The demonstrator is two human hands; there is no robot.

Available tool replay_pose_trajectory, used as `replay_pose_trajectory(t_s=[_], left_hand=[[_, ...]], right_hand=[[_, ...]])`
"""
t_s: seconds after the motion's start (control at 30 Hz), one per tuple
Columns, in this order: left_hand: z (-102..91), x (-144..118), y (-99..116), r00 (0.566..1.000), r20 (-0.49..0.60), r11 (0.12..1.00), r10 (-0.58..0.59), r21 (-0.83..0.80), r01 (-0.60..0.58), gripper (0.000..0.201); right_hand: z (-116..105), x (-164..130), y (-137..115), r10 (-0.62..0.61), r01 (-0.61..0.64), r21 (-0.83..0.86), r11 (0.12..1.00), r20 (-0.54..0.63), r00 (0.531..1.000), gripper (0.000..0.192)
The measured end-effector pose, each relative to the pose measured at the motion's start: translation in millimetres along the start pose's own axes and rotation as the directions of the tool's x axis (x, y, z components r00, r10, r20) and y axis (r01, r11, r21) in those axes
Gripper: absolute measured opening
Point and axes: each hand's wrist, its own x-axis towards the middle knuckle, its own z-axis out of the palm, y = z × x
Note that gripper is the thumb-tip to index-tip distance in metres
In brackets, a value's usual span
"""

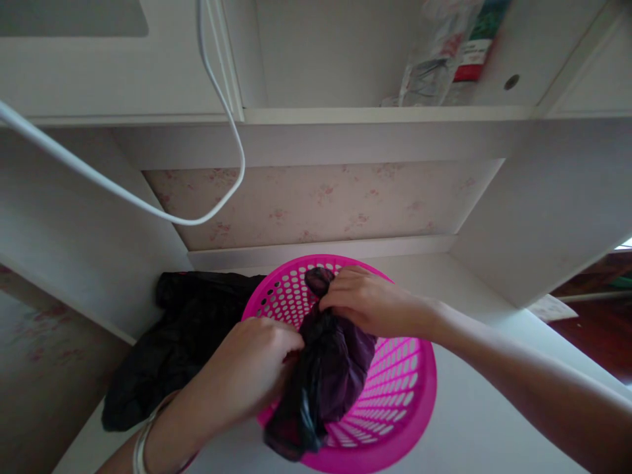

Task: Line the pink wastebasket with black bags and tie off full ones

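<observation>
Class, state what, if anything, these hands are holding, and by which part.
A dark bag: the right hand grips its bunched far end; the left hand is closed at its left side, fingertips mostly hidden.

Dim, soft light, with the shelved plastic package [434, 62] blurred.

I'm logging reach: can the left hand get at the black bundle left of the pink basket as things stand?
Probably yes: the black bundle lies close by the left hand and nothing seems to block the way, though that hand looks busy gripping the purple bundle.
</observation>
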Motion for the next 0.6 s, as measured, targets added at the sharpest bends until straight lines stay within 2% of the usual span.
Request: replay_pose_trajectory(t_s=[0.1,0.2,0.3,0.37,0.4,0.43,0.47,0.5,0.53,0.6], left_hand=[[-4.6,-2,1,0.996,0.074,0.999,-0.045,0.005,0.045,0.030],[-10.3,-6,-1,0.995,0.093,0.999,-0.032,-0.015,0.034,0.029],[-14.8,-9,-6,0.989,0.147,0.999,0.005,-0.038,0.001,0.033],[-14.6,-8,-9,0.997,0.076,0.999,-0.006,-0.044,0.009,0.025],[-13.2,-7,-9,1.000,0.014,0.998,-0.026,-0.049,0.026,0.016],[-11.0,-4,-9,0.998,-0.045,0.997,-0.047,-0.055,0.045,0.016],[-8.3,-1,-8,0.994,-0.088,0.996,-0.066,-0.059,0.061,0.028],[-5.3,2,-6,0.992,-0.103,0.996,-0.078,-0.055,0.073,0.039],[-2.6,5,-4,0.992,-0.092,0.996,-0.082,-0.038,0.079,0.040],[0.9,11,1,0.996,-0.058,0.997,-0.075,0.004,0.075,0.024]], right_hand=[[-6,-2,13,0.059,-0.068,-0.132,0.989,-0.073,0.996,0.031],[-8,-6,18,0.131,-0.144,-0.195,0.970,-0.077,0.988,0.035],[-10,-11,8,0.296,-0.311,-0.141,0.940,-0.116,0.948,0.035],[-11,-14,-4,0.382,-0.389,-0.033,0.921,-0.120,0.916,0.029],[-11,-15,-9,0.390,-0.390,0.018,0.921,-0.099,0.916,0.025],[-11,-16,-13,0.373,-0.369,0.055,0.928,-0.069,0.925,0.022],[-10,-17,-17,0.340,-0.336,0.070,0.939,-0.043,0.939,0.022],[-9,-16,-19,0.302,-0.300,0.065,0.952,-0.026,0.953,0.022],[-6,-16,-20,0.272,-0.271,0.044,0.962,-0.016,0.962,0.023],[-1,-14,-21,0.250,-0.250,0.002,0.968,-0.005,0.968,0.030]])
